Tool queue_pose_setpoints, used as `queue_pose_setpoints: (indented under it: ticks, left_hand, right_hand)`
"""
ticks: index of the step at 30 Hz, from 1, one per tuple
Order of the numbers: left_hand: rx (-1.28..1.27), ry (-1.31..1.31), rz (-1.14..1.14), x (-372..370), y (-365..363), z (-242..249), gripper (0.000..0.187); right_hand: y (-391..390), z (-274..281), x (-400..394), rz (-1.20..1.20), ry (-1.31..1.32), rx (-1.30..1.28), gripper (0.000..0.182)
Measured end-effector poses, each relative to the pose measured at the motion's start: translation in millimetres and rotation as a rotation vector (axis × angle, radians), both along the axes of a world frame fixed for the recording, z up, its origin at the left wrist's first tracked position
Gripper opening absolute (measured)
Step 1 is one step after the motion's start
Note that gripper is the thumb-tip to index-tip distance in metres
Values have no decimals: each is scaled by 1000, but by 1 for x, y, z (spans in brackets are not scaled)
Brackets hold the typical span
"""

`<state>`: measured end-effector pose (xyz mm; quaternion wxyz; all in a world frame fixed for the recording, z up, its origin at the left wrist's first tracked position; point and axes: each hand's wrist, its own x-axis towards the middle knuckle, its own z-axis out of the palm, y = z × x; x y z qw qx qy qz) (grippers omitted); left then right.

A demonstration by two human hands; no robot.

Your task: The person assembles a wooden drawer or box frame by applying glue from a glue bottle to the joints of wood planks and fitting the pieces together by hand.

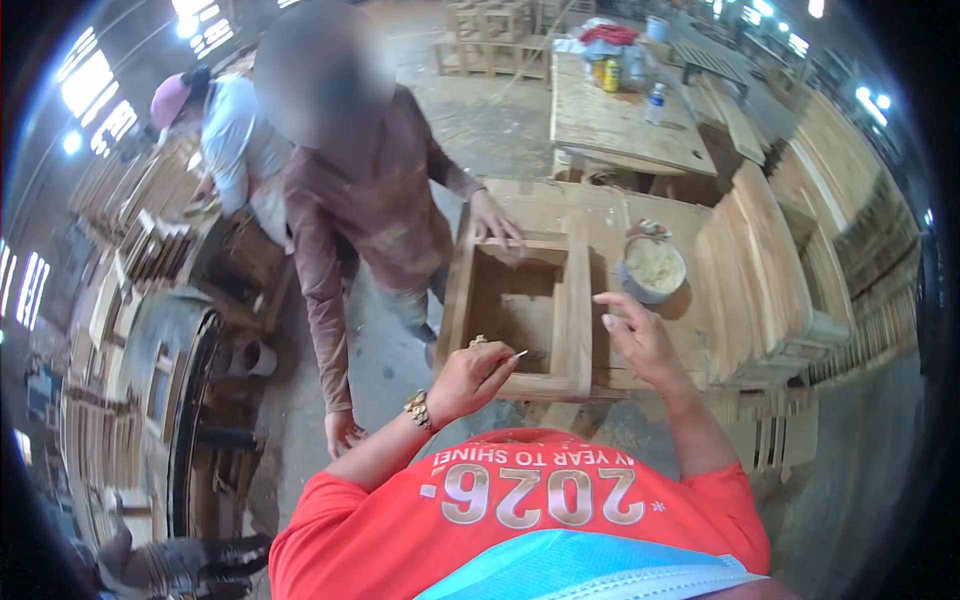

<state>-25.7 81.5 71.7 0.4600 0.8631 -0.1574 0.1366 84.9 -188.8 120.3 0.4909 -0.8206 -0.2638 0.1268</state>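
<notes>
Wooden box (578, 325) left of tub (664, 296), likely stiff, fairly heavy, best gripped by outer rails; left hand (470, 380) nearer, left of tub, pinching small pale piece (520, 354), right hand (648, 348) just nearside, seemingly empty, fingers spread.

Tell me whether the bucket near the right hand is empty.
Not empty: pale material shows inside the open bucket. I cannot tell how deep it goes.

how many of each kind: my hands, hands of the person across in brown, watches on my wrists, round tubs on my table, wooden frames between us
Your hands, left hand and right hand: 2
Other person's hands: 2
Watch: 1
Tub: 1
Wooden frame: 1
Total: 7
</notes>
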Motion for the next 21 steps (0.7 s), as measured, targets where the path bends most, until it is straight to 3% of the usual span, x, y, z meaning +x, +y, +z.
queue_pose_setpoints:
  ticks: [2, 4, 5, 7, 11, 13, 16, 21]
  left_hand:
    - [-28, 32, 34, -2, 4, -5, 15]
    - [-65, 44, 43, -5, 5, -10, 15]
    - [-66, 47, 50, -6, 5, -13, 15]
    - [-71, 62, 25, -8, 5, -18, 14]
    - [-94, 76, -21, -8, -3, -24, 16]
    - [-54, 31, -33, -7, -5, -29, 16]
    - [11, 41, -62, -8, -3, -31, 14]
    - [-15, 67, -37, -11, 4, -32, 13]
  right_hand:
    - [-8, -9, 4, -59, -103, -98, 33]
    - [-20, -24, 11, -20, -287, -471, 36]
    - [-26, -41, 15, -12, -285, -471, 36]
    - [-29, -70, 19, -27, -783, -381, 36]
    - [19, -47, -8, -5, -486, -223, 38]
    - [45, -15, -32, 82, -36, -37, 38]
    - [62, -27, -42, 243, -103, -40, 37]
    - [69, -37, -39, 271, -234, -2, 35]
